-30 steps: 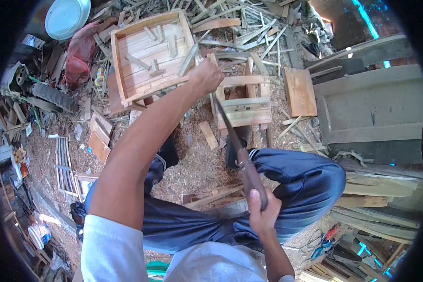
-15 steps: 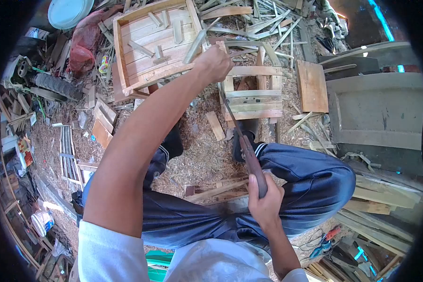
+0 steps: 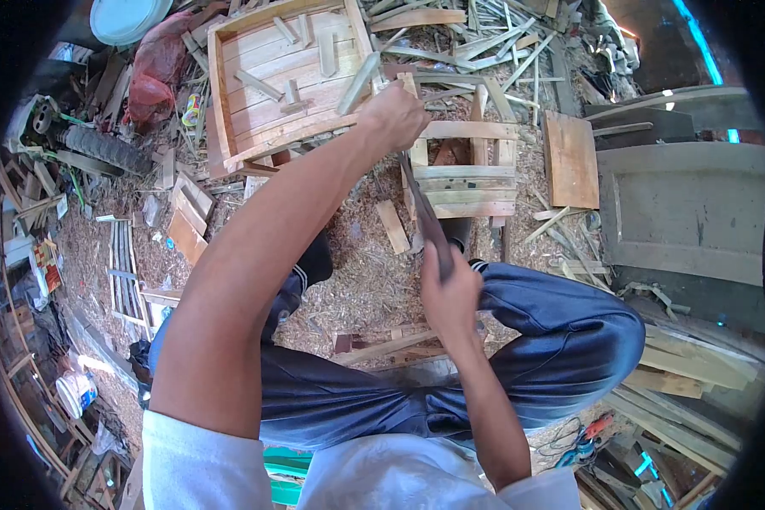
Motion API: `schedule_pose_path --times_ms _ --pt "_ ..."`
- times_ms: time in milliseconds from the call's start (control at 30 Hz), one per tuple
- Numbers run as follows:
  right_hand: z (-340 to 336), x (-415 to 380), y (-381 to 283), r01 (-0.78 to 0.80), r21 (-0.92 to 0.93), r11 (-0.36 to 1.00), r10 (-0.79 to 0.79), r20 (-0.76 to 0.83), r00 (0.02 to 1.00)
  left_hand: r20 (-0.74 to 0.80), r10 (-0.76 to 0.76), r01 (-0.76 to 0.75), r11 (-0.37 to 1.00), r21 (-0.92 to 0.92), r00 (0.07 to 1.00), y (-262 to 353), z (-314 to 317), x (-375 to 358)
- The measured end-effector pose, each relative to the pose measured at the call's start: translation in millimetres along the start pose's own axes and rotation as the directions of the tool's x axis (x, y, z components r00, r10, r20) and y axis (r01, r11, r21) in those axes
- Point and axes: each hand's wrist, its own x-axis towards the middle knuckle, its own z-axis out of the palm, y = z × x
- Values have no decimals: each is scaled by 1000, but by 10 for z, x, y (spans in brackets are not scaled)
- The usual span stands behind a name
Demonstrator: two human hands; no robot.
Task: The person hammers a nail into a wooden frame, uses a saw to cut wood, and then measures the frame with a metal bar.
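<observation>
My right hand (image 3: pixel 452 297) is wrapped around the dark wooden handle (image 3: pixel 436 242) of a long, narrow-bladed tool. Its dark blade (image 3: pixel 411 178) points up and away, its far end reaching my left hand (image 3: pixel 395 116). That left hand is closed at the left side of a small slatted wooden frame (image 3: pixel 467 184); what lies inside its fingers is hidden. A pale wood end (image 3: pixel 408 83) shows just beyond the knuckles. Close by on the left stands a shallow wooden box (image 3: pixel 302 76) with several short wood pieces in it.
A square board (image 3: pixel 571 161) lies right of the slatted frame, near a grey panel (image 3: pixel 688 208). Wood offcuts (image 3: pixel 484 51) are heaped at the back. Shavings cover the floor (image 3: pixel 365 280). A loose block (image 3: pixel 392 227) lies between my feet; a power tool (image 3: pixel 588 440) rests at lower right.
My right hand has moved forward and slightly left, carrying the tool's handle toward the slatted frame. My left hand stays closed at nearly the same place.
</observation>
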Motion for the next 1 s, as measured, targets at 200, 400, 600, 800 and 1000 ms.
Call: schedule_pose_path --times_ms 200,400,600,800,1000 --pt "-328 -653 22 25 -39 999 -26 -18 999 0 -12 12 999 -45 1000 -21 -2 7" --pt "-3 -117 75 16 -49 999 -16 -2 1000 -65 -9 7 999 -39 998 33 27 -14" --pt "-325 -643 37 12 -30 999 -13 -35 999 -55 -10 8 999 -38 998 4 -21 0" --pt "50 -98 146 15 -26 1000 -15 -2 1000 -56 19 -21 1000 -23 998 31 33 -10" --pt "-304 -525 8 90 -58 994 -92 -38 995 -49 -9 8 1000 -29 999 -6 -23 8"
